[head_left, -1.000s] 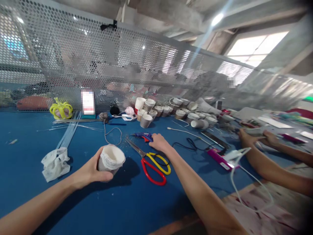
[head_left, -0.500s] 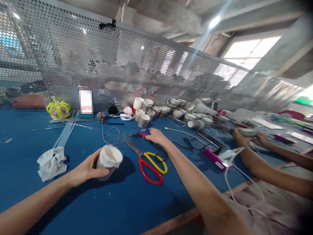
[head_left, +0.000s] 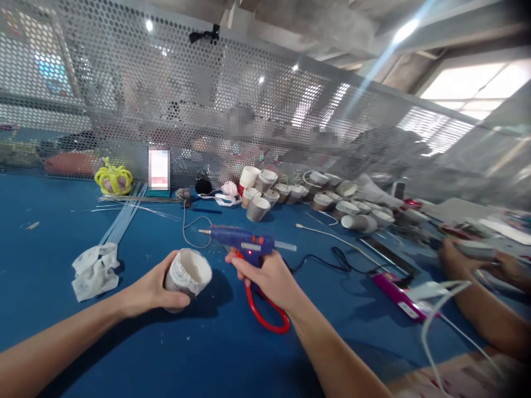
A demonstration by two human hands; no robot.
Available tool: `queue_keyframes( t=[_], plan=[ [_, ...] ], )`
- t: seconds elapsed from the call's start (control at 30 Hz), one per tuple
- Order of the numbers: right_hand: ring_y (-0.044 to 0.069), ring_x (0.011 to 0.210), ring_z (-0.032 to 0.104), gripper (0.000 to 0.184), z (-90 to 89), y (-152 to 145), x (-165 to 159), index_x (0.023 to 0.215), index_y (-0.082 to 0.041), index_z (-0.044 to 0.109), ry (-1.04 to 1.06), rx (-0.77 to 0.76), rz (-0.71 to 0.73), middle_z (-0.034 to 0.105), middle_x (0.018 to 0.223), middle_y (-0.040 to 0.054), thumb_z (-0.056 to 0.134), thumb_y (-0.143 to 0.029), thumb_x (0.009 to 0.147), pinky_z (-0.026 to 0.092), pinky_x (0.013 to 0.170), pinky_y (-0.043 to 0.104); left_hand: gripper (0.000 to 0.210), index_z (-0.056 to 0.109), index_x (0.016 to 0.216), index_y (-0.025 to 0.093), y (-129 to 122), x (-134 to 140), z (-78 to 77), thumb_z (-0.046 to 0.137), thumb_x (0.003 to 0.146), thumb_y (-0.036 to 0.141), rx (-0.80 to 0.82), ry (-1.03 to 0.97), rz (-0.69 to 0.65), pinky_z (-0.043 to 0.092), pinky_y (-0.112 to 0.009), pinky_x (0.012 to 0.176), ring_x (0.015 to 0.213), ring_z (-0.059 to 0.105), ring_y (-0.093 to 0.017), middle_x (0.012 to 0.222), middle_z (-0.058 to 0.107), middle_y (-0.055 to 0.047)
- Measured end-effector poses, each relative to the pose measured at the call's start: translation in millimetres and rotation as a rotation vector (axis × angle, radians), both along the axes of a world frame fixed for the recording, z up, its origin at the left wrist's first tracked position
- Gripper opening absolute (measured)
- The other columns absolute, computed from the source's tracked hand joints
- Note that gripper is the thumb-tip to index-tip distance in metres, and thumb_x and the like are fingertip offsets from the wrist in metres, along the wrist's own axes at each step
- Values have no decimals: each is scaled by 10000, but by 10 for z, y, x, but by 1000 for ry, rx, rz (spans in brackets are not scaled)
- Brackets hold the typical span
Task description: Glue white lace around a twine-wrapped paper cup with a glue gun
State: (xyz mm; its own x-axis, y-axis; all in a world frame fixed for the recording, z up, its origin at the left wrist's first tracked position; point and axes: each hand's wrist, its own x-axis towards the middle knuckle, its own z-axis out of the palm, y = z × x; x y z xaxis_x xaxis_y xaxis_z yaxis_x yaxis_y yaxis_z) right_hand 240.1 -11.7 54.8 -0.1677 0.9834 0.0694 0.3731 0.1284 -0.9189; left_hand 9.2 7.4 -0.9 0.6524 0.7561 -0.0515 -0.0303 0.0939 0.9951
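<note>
My left hand [head_left: 160,286] is wrapped round a paper cup [head_left: 188,276] with white cloth-like material about its upper part and a grey lower part. The cup leans a little, its mouth facing up. In my right hand [head_left: 271,276] is a blue hot glue gun [head_left: 243,242], held above the table with a small red light on its side. A clear glue stick [head_left: 286,246] sticks out of its back, and its nozzle points left, above and beyond the cup. Beneath my right hand lie scissors [head_left: 265,320]; only a red handle shows clearly.
Several grey-wrapped cups [head_left: 258,209] stand in a cluster at the back. White cloth [head_left: 97,271] and clear sticks [head_left: 124,215] lie left, near a phone [head_left: 159,168] and grey yarn [head_left: 183,195]. A purple power strip [head_left: 398,297] lies right, by a co-worker's hands [head_left: 456,257].
My right hand has lifted the glue gun off the table and brought it nearer, over the scissors. My left hand still holds the cup. The view has turned slightly left.
</note>
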Motion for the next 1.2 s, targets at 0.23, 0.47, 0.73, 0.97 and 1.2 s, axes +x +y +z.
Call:
queue_keyframes(
  t=[0.23, 0.47, 0.73, 0.97, 1.2],
  plan=[
    [163, 541, 556, 223, -155, -30, 15, 637, -191, 557, -414, 145, -38, 580, 563, 17, 520, -358, 780, 449, 534, 275, 702, 404, 1194, 128, 115, -21, -102, 677, 639, 461, 20, 29, 87, 363, -339, 842, 940, 491, -238, 999, 563, -75],
    [195, 664, 610, 132, -104, 22, -49, 746, -216, 624, -419, 254, 21, 668, 743, 53, 514, -283, 777, 488, 671, 305, 712, 398, 1217, 114, 107, -7, -133, 658, 651, 458, 17, 38, 99, 394, -341, 800, 893, 516, -236, 938, 591, -68],
    [203, 664, 634, 136, -116, 39, -56, 733, -207, 632, -474, 239, 25, 672, 726, 69, 514, -262, 771, 501, 663, 309, 654, 428, 1179, 124, 106, -6, -118, 652, 656, 445, 40, 65, 107, 398, -346, 817, 925, 517, -248, 977, 589, -80],
    [211, 695, 647, 152, -97, 34, -60, 738, -200, 640, -549, 255, 10, 687, 757, 77, 505, -259, 774, 509, 679, 305, 645, 434, 1148, 129, 94, -4, -111, 653, 647, 472, 9, 63, 109, 403, -350, 805, 881, 526, -241, 888, 590, -56],
    [198, 688, 645, 157, -106, 33, -54, 727, -191, 633, -531, 244, 16, 686, 750, 71, 500, -263, 771, 509, 684, 292, 641, 417, 1161, 136, 103, 4, -103, 648, 654, 453, 15, 80, 111, 400, -359, 819, 884, 512, -232, 935, 571, -60]
  ],
)
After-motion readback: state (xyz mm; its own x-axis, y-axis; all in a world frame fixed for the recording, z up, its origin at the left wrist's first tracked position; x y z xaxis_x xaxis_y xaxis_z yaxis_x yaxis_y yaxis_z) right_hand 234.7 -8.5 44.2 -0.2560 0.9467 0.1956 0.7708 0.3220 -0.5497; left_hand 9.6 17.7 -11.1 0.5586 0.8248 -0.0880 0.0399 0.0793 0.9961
